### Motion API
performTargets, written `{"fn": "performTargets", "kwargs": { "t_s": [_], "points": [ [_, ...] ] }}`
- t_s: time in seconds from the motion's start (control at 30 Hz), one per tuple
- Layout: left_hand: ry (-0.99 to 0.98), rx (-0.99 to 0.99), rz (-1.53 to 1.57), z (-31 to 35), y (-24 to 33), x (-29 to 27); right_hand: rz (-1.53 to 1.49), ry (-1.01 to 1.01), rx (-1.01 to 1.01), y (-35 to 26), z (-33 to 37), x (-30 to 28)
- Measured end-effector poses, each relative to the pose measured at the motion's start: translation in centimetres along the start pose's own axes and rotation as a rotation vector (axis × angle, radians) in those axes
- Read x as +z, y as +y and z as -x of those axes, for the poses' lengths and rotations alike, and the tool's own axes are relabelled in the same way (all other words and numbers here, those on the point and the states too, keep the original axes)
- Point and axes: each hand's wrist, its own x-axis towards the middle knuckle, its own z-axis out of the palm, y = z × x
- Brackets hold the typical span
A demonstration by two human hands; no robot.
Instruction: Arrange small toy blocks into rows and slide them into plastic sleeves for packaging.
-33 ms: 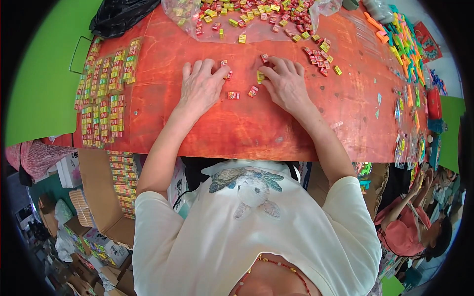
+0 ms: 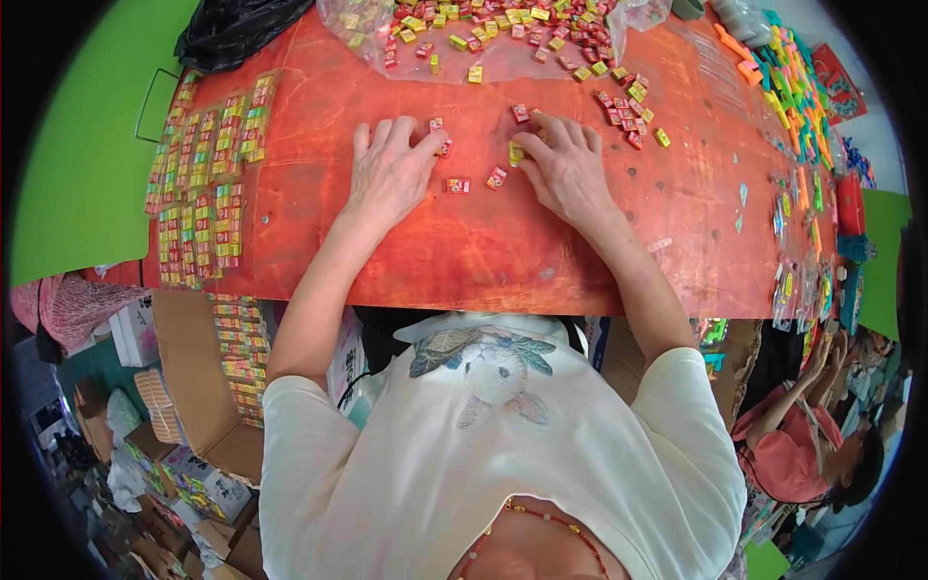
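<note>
My left hand (image 2: 389, 174) rests on the red table with its fingers curled. At its thumb and index fingertip are a small red box (image 2: 445, 149) and another red box (image 2: 436, 124). Opposite it, my right hand (image 2: 568, 169) pinches a small yellow box (image 2: 516, 153) at the thumb and index finger, partly covered by them. A red box (image 2: 520, 113) lies just beyond its fingertips. Between the hands, nearer to me, two more red boxes lie apart, one flat (image 2: 457, 186) and one tilted (image 2: 496, 178).
A clear plastic bag (image 2: 353, 43) spills many red and yellow boxes at the far side. Filled box strips (image 2: 229, 227) line the left, beside a black bag (image 2: 237, 34). Colourful plastic toys (image 2: 793, 87) crowd the right edge. Another person (image 2: 797, 435) sits at lower right.
My right hand has shifted slightly right with the yellow box. My left hand has moved slightly left. The two boxes between them stay nearly in place.
</note>
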Motion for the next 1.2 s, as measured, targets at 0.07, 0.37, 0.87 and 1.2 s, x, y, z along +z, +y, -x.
{"fn": "performTargets", "kwargs": {
  "t_s": [0.07,0.37,0.87,1.2],
  "points": [
    [0.027,0.002,-0.009,0.7,-0.4,-0.2,0.004,-0.02,0.04,-0.1,1.2,-0.9],
    [0.049,0.083,-0.051,1.8,0.0,-0.7,-0.154,-0.14,-0.034,-5.6,4.8,-2.6],
    [0.029,0.017,0.079,7.5,4.4,-2.3,-0.196,-0.12,-0.073,-7.7,2.6,-0.4],
    [-0.04,-0.045,0.087,6.5,3.1,-2.8,-0.191,-0.131,-0.02,-6.2,3.3,-1.4]
  ]
}}
